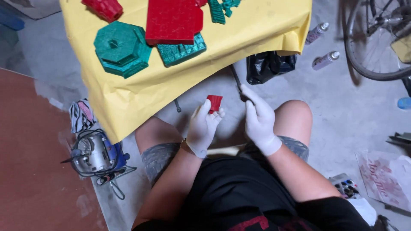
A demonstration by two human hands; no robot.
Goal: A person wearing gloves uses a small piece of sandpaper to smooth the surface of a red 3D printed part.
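My left hand point(204, 127), in a white glove, holds a small flat red piece point(214, 103) up between its fingertips, above my knees. My right hand point(258, 120), also gloved, grips a thin dark tool point(236, 79) whose shaft points up toward the table edge, just right of the red piece. The two hands are a short gap apart. On the yellow-covered table point(128, 96) in front lie a green octagonal part point(122, 49), a green flat part point(180, 52), a large red flat part point(172, 20) and another red part point(104, 7).
A small grey power tool with coiled cord point(94, 155) lies on the floor at left beside a patterned cloth point(81, 114). A black bag point(269, 65), two spray cans point(325, 60) and a bicycle wheel point(374, 38) are at right. Paint pots point(346, 186) sit near my right leg.
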